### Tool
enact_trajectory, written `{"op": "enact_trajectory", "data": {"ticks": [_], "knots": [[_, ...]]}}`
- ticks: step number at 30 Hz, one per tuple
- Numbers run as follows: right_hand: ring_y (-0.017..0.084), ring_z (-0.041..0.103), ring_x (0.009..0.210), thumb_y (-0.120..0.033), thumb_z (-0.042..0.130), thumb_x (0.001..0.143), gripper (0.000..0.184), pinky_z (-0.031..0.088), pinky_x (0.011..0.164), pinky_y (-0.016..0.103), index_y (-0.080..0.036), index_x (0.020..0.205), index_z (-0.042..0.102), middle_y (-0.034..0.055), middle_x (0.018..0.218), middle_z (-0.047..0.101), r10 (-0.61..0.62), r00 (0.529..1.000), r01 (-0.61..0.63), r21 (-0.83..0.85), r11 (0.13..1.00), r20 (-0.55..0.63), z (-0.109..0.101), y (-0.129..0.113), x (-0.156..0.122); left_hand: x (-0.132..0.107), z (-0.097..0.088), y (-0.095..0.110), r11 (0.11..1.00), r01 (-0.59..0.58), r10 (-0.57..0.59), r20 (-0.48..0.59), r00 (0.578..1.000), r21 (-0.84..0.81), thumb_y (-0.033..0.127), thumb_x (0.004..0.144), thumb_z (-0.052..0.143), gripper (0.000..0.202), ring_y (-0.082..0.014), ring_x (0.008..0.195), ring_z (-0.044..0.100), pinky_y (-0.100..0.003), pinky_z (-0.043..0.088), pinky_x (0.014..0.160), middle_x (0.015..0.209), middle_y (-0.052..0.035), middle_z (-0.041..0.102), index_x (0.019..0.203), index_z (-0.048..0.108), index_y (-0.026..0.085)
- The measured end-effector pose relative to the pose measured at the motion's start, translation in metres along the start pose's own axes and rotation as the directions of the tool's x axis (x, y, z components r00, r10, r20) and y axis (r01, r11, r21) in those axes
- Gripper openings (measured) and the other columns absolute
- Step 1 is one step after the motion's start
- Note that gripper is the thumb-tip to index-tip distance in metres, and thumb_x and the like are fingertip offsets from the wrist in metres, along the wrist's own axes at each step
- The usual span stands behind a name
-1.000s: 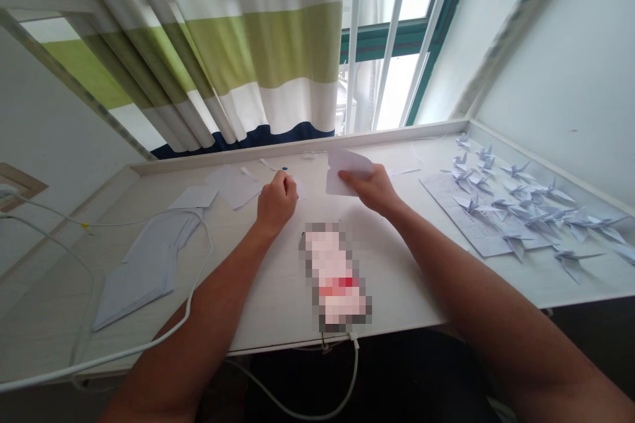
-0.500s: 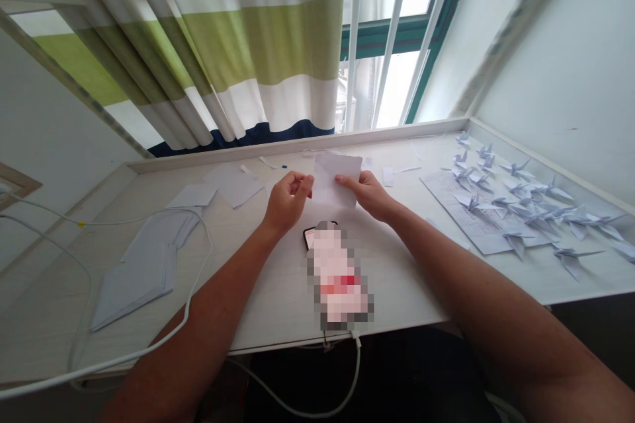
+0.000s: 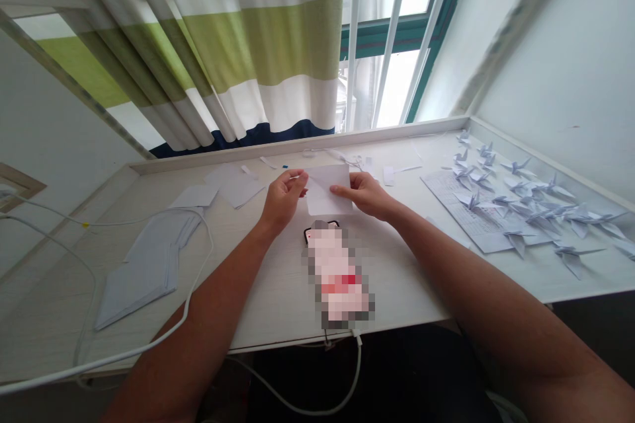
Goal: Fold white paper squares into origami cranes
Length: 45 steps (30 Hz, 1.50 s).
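A small white paper sheet (image 3: 326,192) is held above the white table (image 3: 278,291) between both hands. My left hand (image 3: 284,200) pinches the sheet's upper left corner with thumb and fingers closed. My right hand (image 3: 366,195) grips the sheet's right edge, thumb on top. Just below the sheet a phone (image 3: 337,277) lies on the table, plugged into a white cable (image 3: 317,403).
Several folded paper cranes (image 3: 526,208) lie at the right on a printed sheet (image 3: 471,225). Stacks of white paper (image 3: 143,271) and loose sheets (image 3: 233,185) lie at the left. A white cable (image 3: 149,344) loops across the left side. Striped curtain (image 3: 238,46) and barred window behind.
My right hand brought the sheet from the far side towards me. My left hand left the table, took the sheet's left corner, and both hands lowered it over the phone.
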State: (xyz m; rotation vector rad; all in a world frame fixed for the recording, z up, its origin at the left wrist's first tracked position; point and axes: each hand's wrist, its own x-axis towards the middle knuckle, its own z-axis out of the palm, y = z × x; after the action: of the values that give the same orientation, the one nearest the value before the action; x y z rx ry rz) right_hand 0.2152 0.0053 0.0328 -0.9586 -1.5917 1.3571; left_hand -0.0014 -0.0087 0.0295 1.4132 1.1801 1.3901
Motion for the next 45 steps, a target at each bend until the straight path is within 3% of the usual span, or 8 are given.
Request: {"op": "enact_trajectory", "data": {"ticks": [3, 6, 14, 21, 27, 35, 41, 45], "knots": [[0.019, 0.072, 0.078, -0.051, 0.083, 0.079, 0.038, 0.059, 0.067, 0.03, -0.016, 0.091, 0.077, 0.0072, 0.09, 0.078, -0.011, 0.996, 0.006, 0.056, 0.998, 0.086, 0.002, -0.003, -0.002, -0.003, 0.005, 0.002, 0.998, 0.027, -0.024, 0.056, 0.998, -0.063, 0.048, 0.077, 0.079, 0.034, -0.016, 0.069, 0.068, -0.028, 0.054, 0.068, 0.074, -0.0014, 0.072, 0.088, 0.068, 0.018], [0.019, 0.073, 0.076, -0.052, 0.083, 0.08, 0.04, 0.063, 0.071, 0.034, -0.015, 0.091, 0.075, 0.0066, 0.088, 0.076, -0.035, 0.994, 0.023, 0.113, 0.993, 0.104, 0.001, -0.002, -0.001, -0.002, 0.004, 0.003, 0.992, 0.03, -0.036, -0.049, 0.998, -0.121, 0.048, 0.072, 0.083, 0.038, -0.0151, 0.066, 0.067, -0.028, 0.056, 0.067, 0.072, -0.0006, 0.073, 0.088, 0.066, 0.018], [0.019, 0.073, 0.078, -0.051, 0.086, 0.076, 0.041, 0.067, 0.071, 0.036, -0.014, 0.091, 0.077, 0.0064, 0.089, 0.075, -0.069, 0.997, 0.064, 0.176, 0.982, 0.025, -0.005, 0.001, 0.003, -0.001, -0.004, 0.003, 0.985, 0.098, -0.1, -0.012, 0.995, -0.144, 0.055, 0.074, 0.082, 0.042, -0.0133, 0.064, 0.066, -0.024, 0.058, 0.056, 0.072, -0.001, 0.068, 0.081, 0.07, 0.016], [0.018, 0.071, 0.073, -0.051, 0.091, 0.069, 0.042, 0.067, 0.072, 0.037, -0.014, 0.08, 0.075, 0.0051, 0.079, 0.074, -0.037, 0.999, 0.039, 0.223, 0.974, -0.015, -0.008, -0.003, 0.002, -0.001, -0.009, 0.003, 0.984, 0.115, -0.099, 0.116, 0.988, -0.135, 0.047, 0.075, 0.083, 0.04, -0.018, 0.064, 0.073, -0.026, 0.057, 0.056, 0.074, -0.0043, 0.075, 0.096, 0.074, 0.015], [0.019, 0.072, 0.074, -0.047, 0.092, 0.068, 0.04, 0.067, 0.071, 0.04, -0.015, 0.086, 0.076, 0.0056, 0.082, 0.076, -0.043, 0.997, 0.06, 0.259, 0.964, -0.07, -0.009, 0.002, 0.005, 0.0, -0.008, 0.003, 0.979, 0.146, -0.131, 0.11, 0.985, -0.141, 0.043, 0.074, 0.08, 0.035, -0.0218, 0.068, 0.077, -0.027, 0.056, 0.056, 0.072, -0.005, 0.075, 0.093, 0.071, 0.014], [0.016, 0.07, 0.074, -0.042, 0.09, 0.07, 0.033, 0.064, 0.069, 0.032, -0.017, 0.088, 0.076, 0.0036, 0.083, 0.076, -0.021, 0.999, 0.031, 0.247, 0.968, -0.042, -0.008, 0.001, 0.003, -0.003, -0.007, 0.007, 0.984, 0.132, -0.108, 0.185, 0.977, -0.119, 0.042, 0.076, 0.08, 0.033, -0.021, 0.066, 0.076, -0.029, 0.057, 0.058, 0.071, -0.0051, 0.075, 0.092, 0.073, 0.014], [0.019, 0.07, 0.073, -0.04, 0.088, 0.071, 0.041, 0.064, 0.066, 0.038, -0.019, 0.105, 0.077, 0.0031, 0.082, 0.075, -0.033, 0.997, 0.051, 0.274, 0.96, -0.071, -0.008, 0.005, 0.004, -0.005, -0.007, 0.006, 0.988, 0.118, -0.097, 0.186, 0.978, -0.101, 0.038, 0.078, 0.079, 0.031, -0.0224, 0.07, 0.077, -0.028, 0.056, 0.057, 0.075, -0.0079, 0.077, 0.095, 0.075, 0.012], [0.018, 0.069, 0.081, -0.033, 0.082, 0.076, 0.026, 0.061, 0.072, 0.033, -0.017, 0.096, 0.081, 0.0056, 0.092, 0.075, -0.021, 1.0, 0.015, 0.305, 0.952, 0.016, -0.012, 0.0, 0.003, -0.003, -0.01, 0.001, 0.984, 0.108, -0.084, 0.172, 0.982, -0.139, 0.04, 0.076, 0.082, 0.035, -0.0215, 0.07, 0.076, -0.03, 0.058, 0.059, 0.076, -0.0068, 0.077, 0.098, 0.076, 0.013]]}}
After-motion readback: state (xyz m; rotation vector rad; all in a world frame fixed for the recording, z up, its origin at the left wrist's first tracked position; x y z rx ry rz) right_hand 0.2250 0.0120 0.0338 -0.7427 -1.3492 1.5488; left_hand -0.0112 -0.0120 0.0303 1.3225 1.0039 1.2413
